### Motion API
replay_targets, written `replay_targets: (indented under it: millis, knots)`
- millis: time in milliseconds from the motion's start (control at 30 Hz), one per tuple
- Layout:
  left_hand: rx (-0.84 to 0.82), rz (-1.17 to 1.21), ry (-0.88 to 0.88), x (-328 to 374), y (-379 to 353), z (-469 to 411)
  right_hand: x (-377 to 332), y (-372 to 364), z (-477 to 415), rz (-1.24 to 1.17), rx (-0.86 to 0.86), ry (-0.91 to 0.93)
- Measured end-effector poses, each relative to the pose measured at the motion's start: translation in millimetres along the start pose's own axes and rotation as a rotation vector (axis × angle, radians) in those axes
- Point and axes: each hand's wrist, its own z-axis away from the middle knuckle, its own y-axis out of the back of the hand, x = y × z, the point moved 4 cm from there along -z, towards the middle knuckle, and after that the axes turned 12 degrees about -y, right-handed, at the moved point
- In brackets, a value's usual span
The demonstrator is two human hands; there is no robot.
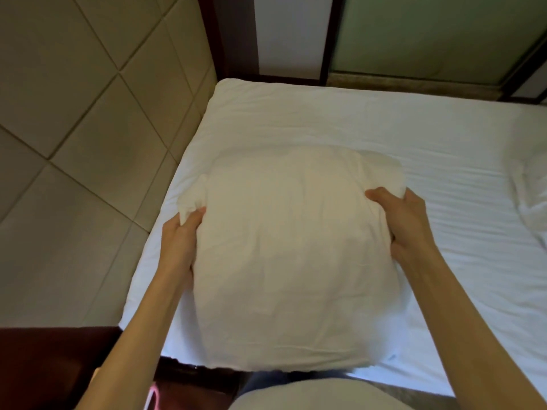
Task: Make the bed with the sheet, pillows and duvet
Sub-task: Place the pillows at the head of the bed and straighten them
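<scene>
Pillow (293, 255) fills the middle of the view, a plump cream-white one held over the near end of the bed, its near edge hanging past the mattress edge toward the person's body at 6 o'clock. The left hand (180, 238) is closed on its left side at about 9 o'clock, fingers bunching loose fabric near the far-left corner. The right hand (405, 223) is clamped on the right side at about 3 o'clock, thumb on top and fingers tucked under. Both hands sit toward the far half of the pillow, roughly level with each other, so neither is clearly nearer.

The white sheet (355, 122) lies smooth and flat across the mattress, from under the pillow out to the far corner at 11 o'clock. A rumpled white fold, likely the duvet (532, 196), shows at 3 o'clock at the frame's edge.

The pillow looks nearly square from here, so its long axis cannot be told for certain. Which end of the bed is the head cannot be told either. Tiled floor (74, 128) runs along the bed's left side from 7 to 11 o'clock. The sheet step looks done; the pillow is not yet set down.
</scene>
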Motion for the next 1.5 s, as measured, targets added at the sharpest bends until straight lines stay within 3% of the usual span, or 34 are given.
replay_targets:
  millis: [567,800,1067,1167,1333,1500]
  knots:
    - [0.001,0.015,-0.164,43.2,-40.4,-59.4,-52.2,-25.4,-50.5,-0.007,-0.026,0.071]
    - [-0.030,-0.015,-0.191,66.7,-53.6,-170.6,-85.5,-105.5,-109.4,-0.037,-0.011,0.088]
    - [-0.063,-0.057,-0.325,114.9,-86.3,-357.3,-151.7,-231.6,-222.4,-0.068,-0.016,0.181]
    - [-0.110,-0.295,-0.355,119.9,-109.4,-450.6,-170.9,-284.6,-293.9,-0.036,0.030,0.175]
    - [-0.297,-1.007,-0.258,61.7,-125.4,-542.3,-133.6,-341.9,-405.4,0.292,-0.047,-0.057]
    - [-0.439,-1.099,-0.201,-35.9,-114.5,-544.3,-55.6,-336.1,-447.2,0.669,-0.010,-0.150]
